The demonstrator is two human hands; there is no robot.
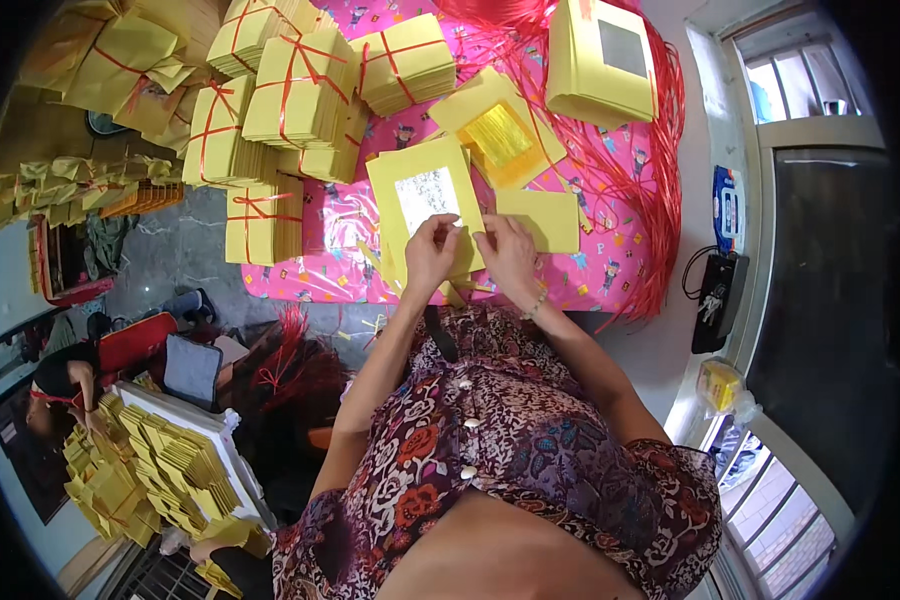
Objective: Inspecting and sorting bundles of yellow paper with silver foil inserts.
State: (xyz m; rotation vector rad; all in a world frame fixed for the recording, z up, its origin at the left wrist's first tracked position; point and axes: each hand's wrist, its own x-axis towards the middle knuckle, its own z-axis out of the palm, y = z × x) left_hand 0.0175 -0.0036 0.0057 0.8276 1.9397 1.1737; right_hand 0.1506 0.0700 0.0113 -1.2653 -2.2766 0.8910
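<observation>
A stack of yellow paper sheets (395, 185) lies in front of me, the top sheet bearing a silver foil square (425, 195). My left hand (433, 255) is closed in a pinch by the square's lower right corner, on the paper's edge. Close on its right, my right hand (510, 258) has its thumb and curled fingers at the right edge of the same yellow paper; the exact grip is partly hidden. A smaller yellow pad (550, 220) lies beside and partly under my right hand. Just beyond sits yellow paper with a gold foil square (498, 143).
Tied yellow paper bundles (295, 95) are piled at the far left of the pink patterned table cover (340, 280). A tall paper stack (590, 85) and red strings (660, 170) lie to the right. At lower left, another person (65, 385) handles yellow papers on a white-edged table (240, 475).
</observation>
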